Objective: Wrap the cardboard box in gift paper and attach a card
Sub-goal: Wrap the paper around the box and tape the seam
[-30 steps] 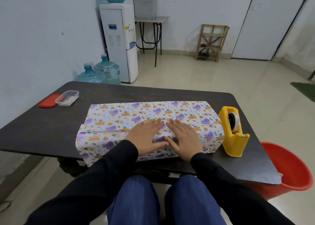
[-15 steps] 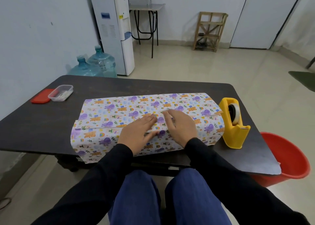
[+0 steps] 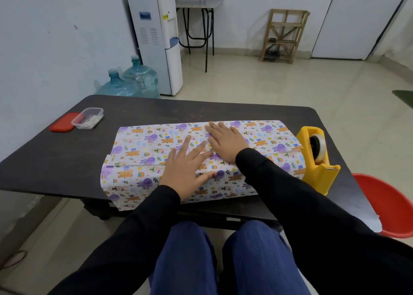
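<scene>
Paper-covered box (image 3: 143,142) lies at the near edge of the table (image 3: 67,160); left hand (image 3: 185,171) and right hand (image 3: 225,142) press flat on it, grasping nothing; advise one pins the seam (image 3: 134,165) taut while the other fetches tape (image 3: 318,148).

Left arm (image 3: 138,225) & right arm (image 3: 290,194) are stretched fwd, both in black sleeves. Left grip (image 3: 186,174) is laid flat, palm down, fingers (image 3: 197,150) straight & spread, thumb splayed out to the right. Right grip (image 3: 226,144) is laid flat too, just ahead & right of the left grip, its fingers (image 3: 214,128) straight, angled slightly left. Left index tip is nearly touching the right thumb.
</scene>
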